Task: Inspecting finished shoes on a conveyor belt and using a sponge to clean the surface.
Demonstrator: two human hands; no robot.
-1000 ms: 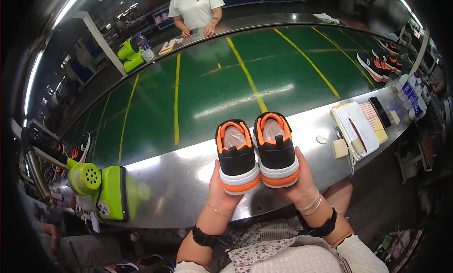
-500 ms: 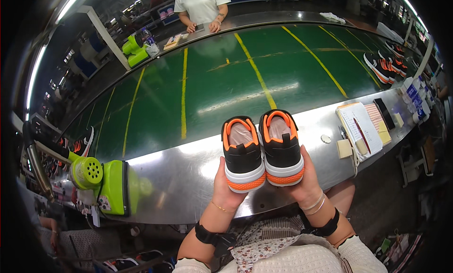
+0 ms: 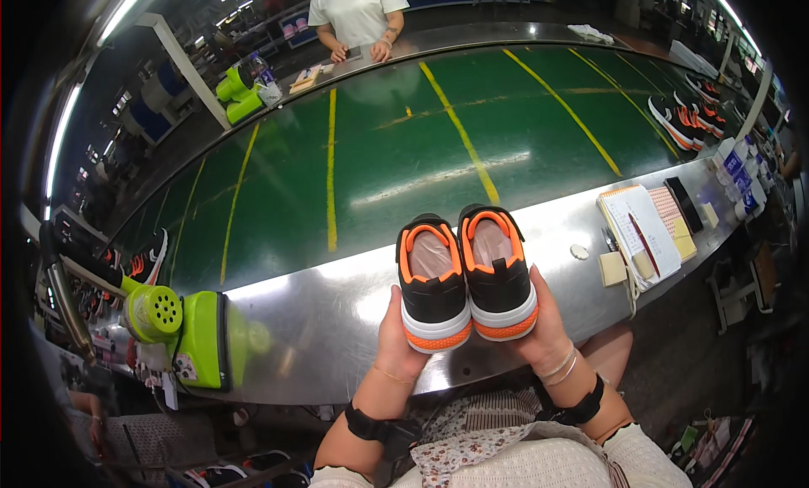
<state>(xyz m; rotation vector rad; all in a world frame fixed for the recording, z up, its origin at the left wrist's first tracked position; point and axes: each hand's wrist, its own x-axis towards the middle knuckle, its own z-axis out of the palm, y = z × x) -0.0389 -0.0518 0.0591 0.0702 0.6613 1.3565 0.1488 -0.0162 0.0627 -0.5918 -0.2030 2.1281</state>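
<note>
left hand [image 3: 394,336] cupped under left shoe [image 3: 433,281], right hand [image 3: 539,328] gripping right shoe [image 3: 498,270], heels toward body, held side by side over steel table edge [image 3: 320,319]; raised slightly since earlier

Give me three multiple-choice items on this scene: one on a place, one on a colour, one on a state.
1. Where is the notepad?
A. on the steel ledge to the person's right
B. on the green belt
C. in the left hand

2. What colour lines the collars of the two black shoes?
A. blue
B. orange
C. white

3. How are the shoes held?
A. stacked
B. sole to sole
C. side by side, heels toward the person

Key: A, it lies on the steel ledge at right. B, orange rims both openings. C, left hand holds the left shoe, right hand the right shoe.
</note>
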